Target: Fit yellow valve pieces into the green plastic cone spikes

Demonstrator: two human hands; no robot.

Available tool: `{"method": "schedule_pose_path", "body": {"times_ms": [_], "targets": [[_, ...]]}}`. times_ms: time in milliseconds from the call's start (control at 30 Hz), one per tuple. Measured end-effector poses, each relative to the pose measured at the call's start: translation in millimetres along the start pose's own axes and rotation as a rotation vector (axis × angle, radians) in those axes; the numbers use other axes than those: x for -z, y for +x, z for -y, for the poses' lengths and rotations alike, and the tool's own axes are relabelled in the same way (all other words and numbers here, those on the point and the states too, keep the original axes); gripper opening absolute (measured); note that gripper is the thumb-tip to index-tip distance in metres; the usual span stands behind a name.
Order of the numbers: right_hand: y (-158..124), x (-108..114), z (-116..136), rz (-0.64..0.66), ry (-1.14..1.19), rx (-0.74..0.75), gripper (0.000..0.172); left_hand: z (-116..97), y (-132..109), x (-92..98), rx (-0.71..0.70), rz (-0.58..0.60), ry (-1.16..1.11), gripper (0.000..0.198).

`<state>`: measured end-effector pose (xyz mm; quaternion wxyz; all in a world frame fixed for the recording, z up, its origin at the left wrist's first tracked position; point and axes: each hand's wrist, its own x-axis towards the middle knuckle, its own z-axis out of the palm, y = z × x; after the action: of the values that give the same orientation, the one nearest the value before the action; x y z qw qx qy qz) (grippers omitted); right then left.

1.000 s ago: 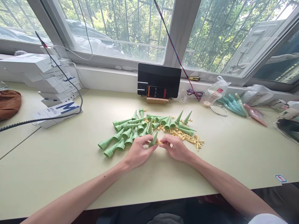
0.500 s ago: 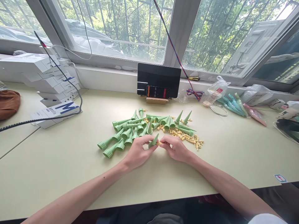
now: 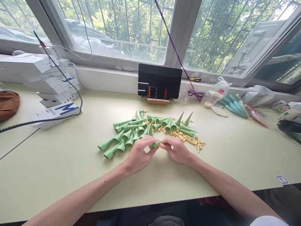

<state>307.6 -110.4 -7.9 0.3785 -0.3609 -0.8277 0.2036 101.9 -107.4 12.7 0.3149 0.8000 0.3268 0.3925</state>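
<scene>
At our far left, a stack of white boxes (image 3: 47, 84) stands near the window, apart from the working area. Next come the hollow green plastic spikes (image 3: 127, 135), mostly lying with open ends facing us, probably so that our left hand (image 3: 139, 153) finds one easily. That hand's thumb and fingers close around a single green spike (image 3: 155, 144), tipped over with its point towards the right; we seem to hold it this way to steady it and expose its side. Behind, a phone (image 3: 158, 93) leans against a black screen (image 3: 160, 75), presumably to keep its timer readable. Just beside the held spike is a small yellow fitting (image 3: 161, 144), pinched in the fingertips of our right hand (image 3: 176, 150); whether the two parts join, we cannot tell. Loose yellow fittings (image 3: 194, 142) lie scattered just beyond that hand, likely for a short reach.
</scene>
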Motion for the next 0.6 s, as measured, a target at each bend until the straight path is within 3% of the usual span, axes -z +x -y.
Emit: {"method": "schedule_pose_path", "body": {"times_ms": [400, 600], "targets": [[-0.6, -1.1, -1.4, -0.004, -0.002, -0.006, 0.018, -1.2, 0.2, 0.5, -0.014, -0.004, 0.0, 0.014], [1.3, -0.8, 0.0, -0.029, 0.005, -0.046, 0.019, -0.2, 0.9, 1.0, 0.108, -0.006, -0.072, 0.012]]}}
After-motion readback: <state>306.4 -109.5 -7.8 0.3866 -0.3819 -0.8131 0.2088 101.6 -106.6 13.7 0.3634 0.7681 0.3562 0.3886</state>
